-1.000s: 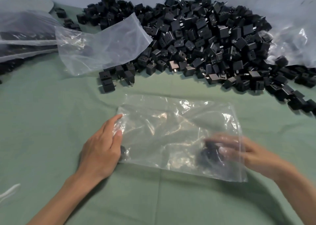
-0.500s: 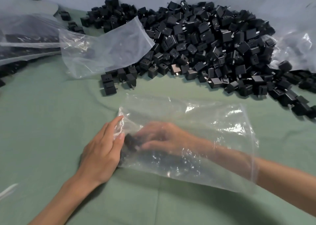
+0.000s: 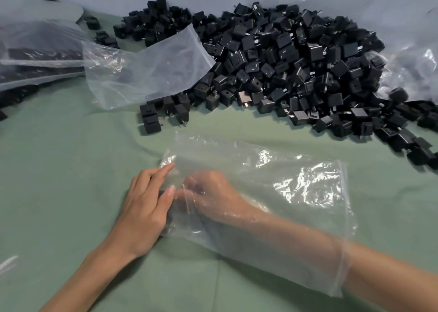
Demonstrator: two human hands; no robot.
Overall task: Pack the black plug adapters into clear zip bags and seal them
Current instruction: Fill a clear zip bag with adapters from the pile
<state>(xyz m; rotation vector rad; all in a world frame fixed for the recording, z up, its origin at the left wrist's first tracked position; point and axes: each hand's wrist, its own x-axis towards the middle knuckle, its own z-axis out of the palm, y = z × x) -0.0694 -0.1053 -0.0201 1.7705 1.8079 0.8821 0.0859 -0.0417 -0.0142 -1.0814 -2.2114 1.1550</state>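
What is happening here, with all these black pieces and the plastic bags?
A person is packing black plug adapters. The right hand reaches deep inside a clear zip bag lying on the green cloth, with the forearm passing through the bag's open mouth. Whether it holds an adapter is unclear. The left hand rests against the bag's closed end from outside. The adapters lie in a large pile behind, with an empty bag leaning on it.

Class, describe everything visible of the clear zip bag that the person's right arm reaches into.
The clear zip bag is thin, crinkled plastic lying on the green cloth, its open zip mouth toward the right. The right hand is inside, forearm through the mouth, near the closed end, where the left hand touches it outside.
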